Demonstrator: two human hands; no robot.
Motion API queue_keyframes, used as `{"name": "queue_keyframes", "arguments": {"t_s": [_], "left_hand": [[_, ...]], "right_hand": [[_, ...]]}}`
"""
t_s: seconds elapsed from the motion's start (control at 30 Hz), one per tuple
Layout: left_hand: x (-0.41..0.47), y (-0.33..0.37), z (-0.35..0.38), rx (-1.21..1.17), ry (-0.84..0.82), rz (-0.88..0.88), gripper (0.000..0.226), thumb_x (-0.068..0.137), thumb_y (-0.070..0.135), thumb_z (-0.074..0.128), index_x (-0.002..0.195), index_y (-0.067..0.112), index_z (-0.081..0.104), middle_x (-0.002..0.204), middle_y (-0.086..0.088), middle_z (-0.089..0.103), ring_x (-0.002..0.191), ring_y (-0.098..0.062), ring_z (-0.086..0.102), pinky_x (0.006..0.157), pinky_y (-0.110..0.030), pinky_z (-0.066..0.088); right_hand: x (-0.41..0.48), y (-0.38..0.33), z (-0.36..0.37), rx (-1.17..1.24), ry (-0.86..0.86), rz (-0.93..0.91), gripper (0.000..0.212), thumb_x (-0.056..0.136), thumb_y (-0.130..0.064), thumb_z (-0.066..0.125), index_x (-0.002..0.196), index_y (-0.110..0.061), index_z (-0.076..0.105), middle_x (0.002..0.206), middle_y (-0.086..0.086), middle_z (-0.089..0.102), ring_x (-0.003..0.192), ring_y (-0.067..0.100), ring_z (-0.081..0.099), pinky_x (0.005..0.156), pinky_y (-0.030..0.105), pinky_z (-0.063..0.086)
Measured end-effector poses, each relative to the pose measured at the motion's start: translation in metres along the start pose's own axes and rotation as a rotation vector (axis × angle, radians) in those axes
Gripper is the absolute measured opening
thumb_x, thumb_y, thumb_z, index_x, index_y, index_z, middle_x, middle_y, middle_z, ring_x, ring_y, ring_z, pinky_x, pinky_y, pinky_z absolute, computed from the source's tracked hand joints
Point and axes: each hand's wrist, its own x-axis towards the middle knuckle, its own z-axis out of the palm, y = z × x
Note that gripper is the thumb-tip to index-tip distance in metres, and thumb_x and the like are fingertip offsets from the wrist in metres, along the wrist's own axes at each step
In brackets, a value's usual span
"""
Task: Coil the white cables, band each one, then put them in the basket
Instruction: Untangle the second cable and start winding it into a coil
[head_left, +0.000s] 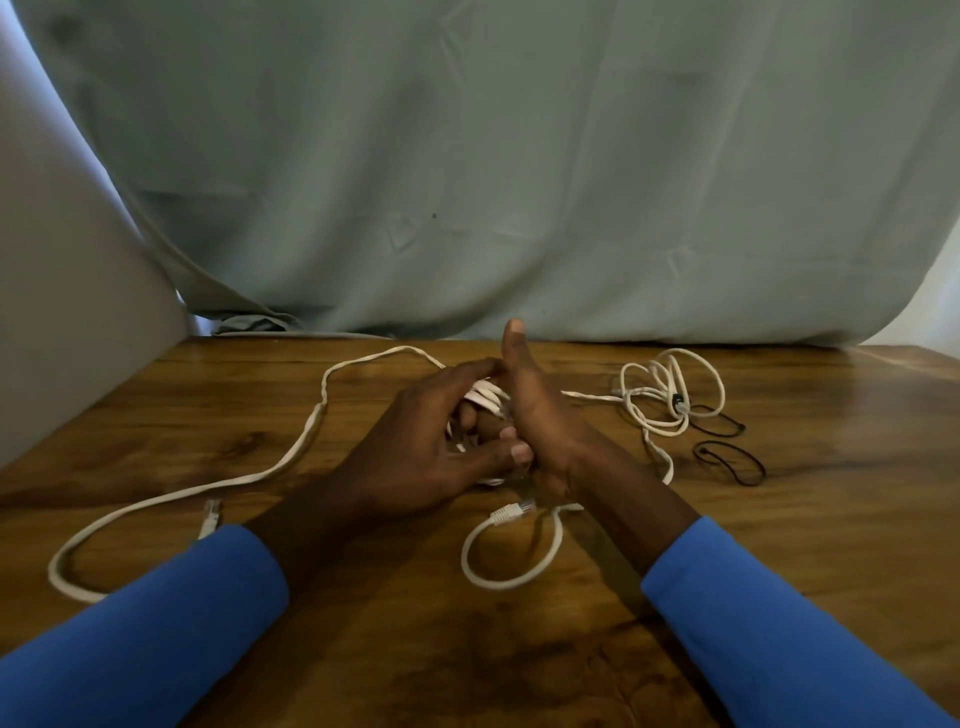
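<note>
A long white flat cable (291, 457) lies across the wooden table (831, 519), looping far out to the left. Part of it is wound into a small coil (485, 396) held between both hands at the table's middle. My left hand (415, 457) grips the coil from the left, fingers curled round it. My right hand (535, 415) holds it from the right, thumb pointing up. One plug end (511, 512) rests just below my hands, another (210, 517) near my left sleeve. A second white cable (670, 395) lies loosely coiled at the right. No basket is in view.
Two black elastic bands lie on the table right of the second cable: one (727, 462) loose, the other (719, 423) touching the coil's edge. A grey-green cloth (467, 182) hangs behind the table's far edge. A pale panel (62, 312) stands at the left.
</note>
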Motion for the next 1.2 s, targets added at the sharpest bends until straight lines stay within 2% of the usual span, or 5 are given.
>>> {"name": "queue_keyframes", "arguments": {"t_s": [0.33,0.63,0.8,0.93,1.2], "left_hand": [[-0.002,0.010,0.012,0.074,0.129,0.082,0.050,0.091,0.052,0.059,0.133,0.026,0.056,0.122,0.011,0.054,0.113,-0.002,0.055,0.087,-0.008,0.039],[-0.001,0.021,0.009,-0.148,0.087,0.036,0.009,0.106,0.021,0.056,0.108,0.017,0.064,0.076,0.009,0.071,0.073,-0.011,0.073,0.066,-0.032,0.058],[0.002,0.012,0.012,-0.262,0.263,-0.019,0.010,0.106,0.017,0.055,0.103,0.014,0.064,0.076,0.006,0.069,0.072,-0.013,0.071,0.068,-0.026,0.053],[0.008,0.002,0.004,-0.327,0.466,-0.112,0.007,0.106,0.017,0.055,0.103,0.015,0.062,0.087,0.005,0.070,0.079,-0.003,0.069,0.067,-0.017,0.051],[0.010,-0.013,-0.007,-0.351,0.533,-0.130,0.008,0.108,0.023,0.051,0.109,0.026,0.058,0.090,0.002,0.067,0.077,-0.009,0.063,0.070,-0.029,0.049]], "right_hand": [[0.001,-0.008,-0.004,-0.004,0.050,0.031,0.100,0.080,-0.093,0.004,0.063,-0.010,0.059,0.046,0.004,0.040,0.032,0.012,0.039,0.037,0.014,0.033],[0.004,-0.004,-0.015,0.072,-0.088,0.032,0.091,0.082,-0.092,0.016,0.078,-0.012,0.060,0.053,0.004,0.044,0.035,0.010,0.039,0.037,0.012,0.026],[0.016,0.001,-0.013,0.117,-0.051,-0.080,0.069,0.107,-0.056,0.033,0.107,0.006,0.063,0.067,0.019,0.058,0.043,0.017,0.055,0.036,0.021,0.045],[0.015,0.005,-0.004,0.151,-0.027,-0.236,0.045,0.109,-0.027,0.044,0.123,0.011,0.061,0.098,0.027,0.066,0.076,0.029,0.065,0.071,0.033,0.061],[0.018,0.019,-0.006,-0.794,0.194,-0.838,0.029,0.105,-0.034,0.056,0.132,-0.025,0.062,0.104,-0.012,0.072,0.093,0.006,0.069,0.080,0.027,0.054]]}}
